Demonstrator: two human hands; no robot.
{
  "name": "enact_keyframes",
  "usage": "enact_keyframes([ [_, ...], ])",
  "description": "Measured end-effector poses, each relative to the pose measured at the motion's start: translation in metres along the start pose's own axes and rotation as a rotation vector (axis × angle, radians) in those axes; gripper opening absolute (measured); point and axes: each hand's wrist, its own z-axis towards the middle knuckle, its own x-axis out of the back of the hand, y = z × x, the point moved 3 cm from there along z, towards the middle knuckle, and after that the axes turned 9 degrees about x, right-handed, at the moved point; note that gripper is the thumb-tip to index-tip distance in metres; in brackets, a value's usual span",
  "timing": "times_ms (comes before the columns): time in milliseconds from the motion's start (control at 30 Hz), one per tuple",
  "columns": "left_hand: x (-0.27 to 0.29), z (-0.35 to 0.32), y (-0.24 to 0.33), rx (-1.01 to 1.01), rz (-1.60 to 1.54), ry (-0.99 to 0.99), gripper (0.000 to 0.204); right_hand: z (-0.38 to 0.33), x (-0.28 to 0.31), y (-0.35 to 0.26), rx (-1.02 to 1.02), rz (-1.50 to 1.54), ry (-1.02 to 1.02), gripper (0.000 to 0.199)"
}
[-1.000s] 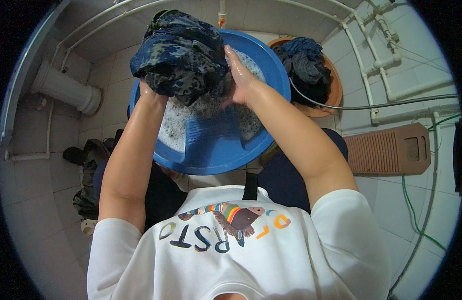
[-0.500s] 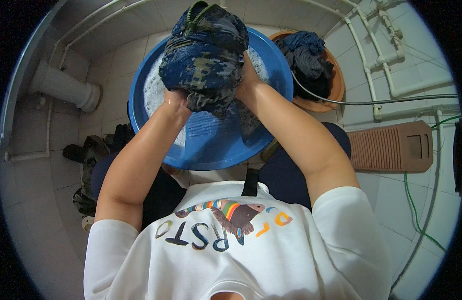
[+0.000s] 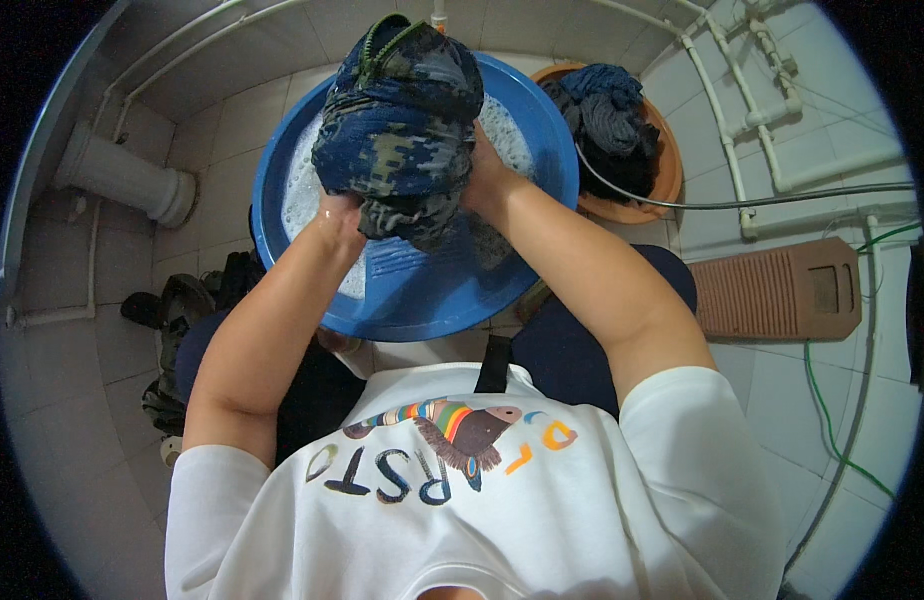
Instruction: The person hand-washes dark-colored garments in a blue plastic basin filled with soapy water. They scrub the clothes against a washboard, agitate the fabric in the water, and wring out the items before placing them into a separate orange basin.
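The left hand is up against the lower left of a bunched camouflage garment with a zipper, and the right hand is against its right side, both above the blue plastic washbasin. Cloth covers most of the fingers of both hands, so I cannot tell whether they are pinching folds, clenched or spread flat.

Gripping from two sides probably shares out the weight of a bundle that looks heavy and wet. Keeping it over the washbasin would let drips fall back among the white suds. The washbasin's moulded scrubbing ridges face the person, likely for easy reach.

The camouflage garment lies between the hands and bulges past them toward the washbasin's far side, its open green zipper on top; its lowest fold droops between the wrists. Whether it is a jacket or trousers is unclear.

Just right of the washbasin, on its far side, an orange-brown tub holds dark clothes, presumably set there to be near at hand. Farther right of the washbasin and nearer the person, a brown ridged washboard lies apart, beyond the right knee.
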Motion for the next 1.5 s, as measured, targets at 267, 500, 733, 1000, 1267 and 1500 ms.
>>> enact_keyframes([
  [267,0.005,-0.005,0.003,0.053,0.161,-0.023,0.038,-0.032,-0.023,-0.007,-0.063,-0.158,0.038,0.069],
  [500,0.0,0.005,0.032,-0.003,0.822,0.284,0.062,-0.021,0.012,-0.039,0.197,0.039,0.195,0.062],
  [733,0.005,0.009,0.038,-0.064,1.059,0.309,0.057,-0.032,0.024,-0.156,0.635,-0.076,0.195,0.065],
  [1000,0.03,0.015,0.015,0.123,1.291,0.277,0.056,-0.056,0.148,-0.2,0.365,-0.31,1.253,0.067],
  [1267,0.048,0.019,0.015,0.103,1.384,0.306,0.051,-0.017,0.088,-0.127,0.307,-1.066,0.73,0.032],
  [1500,0.045,0.022,0.018,0.048,1.724,0.268,0.056,-0.003,0.042,-0.068,0.325,-1.638,0.192,0.04],
])
